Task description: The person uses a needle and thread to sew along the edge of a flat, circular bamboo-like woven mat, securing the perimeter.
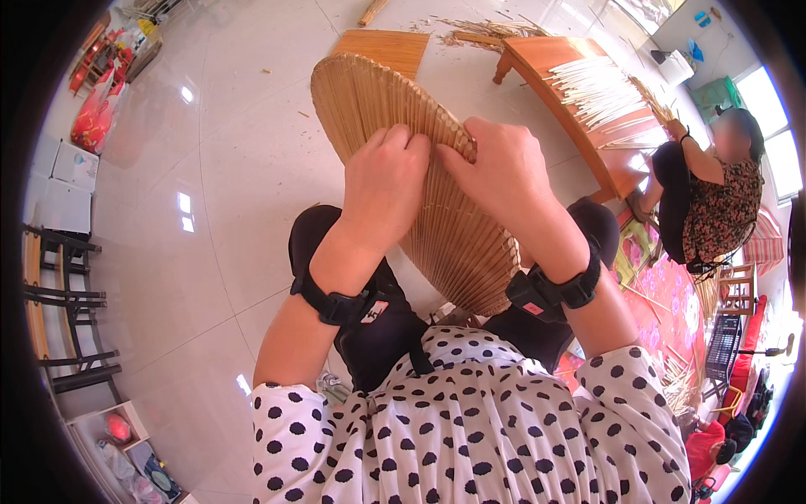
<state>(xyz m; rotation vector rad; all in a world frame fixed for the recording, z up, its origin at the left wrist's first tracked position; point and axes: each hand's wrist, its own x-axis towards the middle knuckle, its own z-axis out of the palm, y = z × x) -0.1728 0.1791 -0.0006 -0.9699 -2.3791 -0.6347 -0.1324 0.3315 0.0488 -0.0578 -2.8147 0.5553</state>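
Observation:
A large oval piece woven from tan straw strips (457,244), with a thick braided rim, is held up on a slant above my lap. My left hand (386,172) lies closed against its ribbed face, fingers curled near the middle. At the braided edge on the upper right, my right hand (504,164) pinches the rim between thumb and fingers. The two hands are close together, with a strip of the weave showing between them. My fingertips are partly hidden behind my knuckles.
A wooden table (579,118) at the far right bears many pale strips (600,92). Beside it sits another person (714,185), reaching toward the strips. A flat wooden board (386,52) and straw scraps (495,29) lie on the floor ahead. Stacked black-legged stools (71,294) stand at left.

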